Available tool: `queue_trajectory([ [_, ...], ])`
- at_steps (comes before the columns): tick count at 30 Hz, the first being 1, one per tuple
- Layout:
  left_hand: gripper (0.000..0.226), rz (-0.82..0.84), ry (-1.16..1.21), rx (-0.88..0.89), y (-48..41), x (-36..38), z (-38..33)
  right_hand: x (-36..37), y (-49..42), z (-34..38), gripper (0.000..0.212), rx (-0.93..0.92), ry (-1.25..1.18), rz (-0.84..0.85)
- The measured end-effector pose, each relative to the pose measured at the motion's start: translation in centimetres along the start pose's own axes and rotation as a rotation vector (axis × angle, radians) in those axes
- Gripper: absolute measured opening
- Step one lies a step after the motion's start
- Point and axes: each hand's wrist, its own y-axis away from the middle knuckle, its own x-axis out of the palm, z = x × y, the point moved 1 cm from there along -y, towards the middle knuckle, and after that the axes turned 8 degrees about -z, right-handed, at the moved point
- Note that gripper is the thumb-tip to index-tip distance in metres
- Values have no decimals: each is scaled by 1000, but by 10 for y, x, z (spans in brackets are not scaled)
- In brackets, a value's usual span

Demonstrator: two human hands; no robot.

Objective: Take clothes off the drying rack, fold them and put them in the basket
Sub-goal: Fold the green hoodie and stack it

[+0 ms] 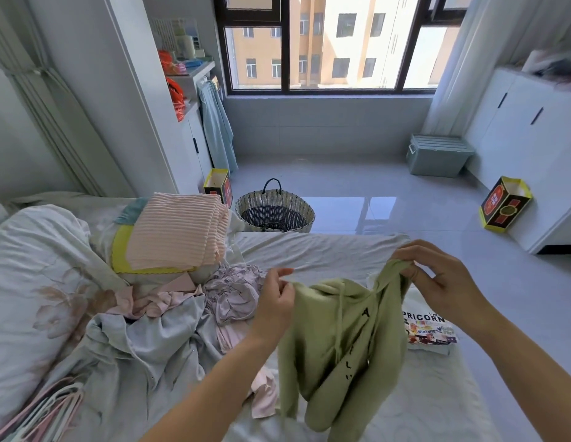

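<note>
I pinch the hoodie point(338, 339) by its shoulders, left hand point(277, 301) and right hand point(443, 282), over the near bed point(325, 247); it hangs lengthwise toward me, front probably facing me. The basket point(274, 212) lies far ahead.

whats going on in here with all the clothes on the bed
A person holds a light green hoodie up over the bed, left hand and right hand each pinching its top edge; it is not folded yet. A heap of loose clothes lies on the bed to the left, a folded printed shirt to the right. The woven basket on the floor looks empty.
</note>
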Motion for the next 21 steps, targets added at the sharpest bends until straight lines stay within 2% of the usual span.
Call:
queue_trajectory([
  [5, 40, 9, -26, 193, -16, -7, -59, 0, 9, -19, 40, 18, 26, 58],
  [9, 43, 49, -9, 262, -23, -11, -97, 5, 18, -34, 33, 2, 82, 211],
  [11, 44, 62, 8, 275, -29, -12, -109, 10, 18, -40, 25, -63, 180, 266],
  [13, 44, 82, 7, 304, -35, -14, -118, 18, 11, -39, 16, -221, 380, 311],
  [15, 45, 108, -21, 337, -41, -17, -126, 28, 2, -39, 35, -385, 531, 374],
  [17, 46, 117, -43, 356, -46, -22, -133, 37, 0, -43, 44, -427, 608, 447],
  [19, 46, 99, -50, 365, -50, -28, -138, 42, 3, -50, 26, -370, 607, 421],
  [20, 45, 88, -48, 367, -51, -31, -140, 44, 7, -55, 21, -283, 574, 374],
  [21, 45, 77, -46, 370, -53, -34, -142, 47, 12, -61, 29, -151, 523, 331],
])
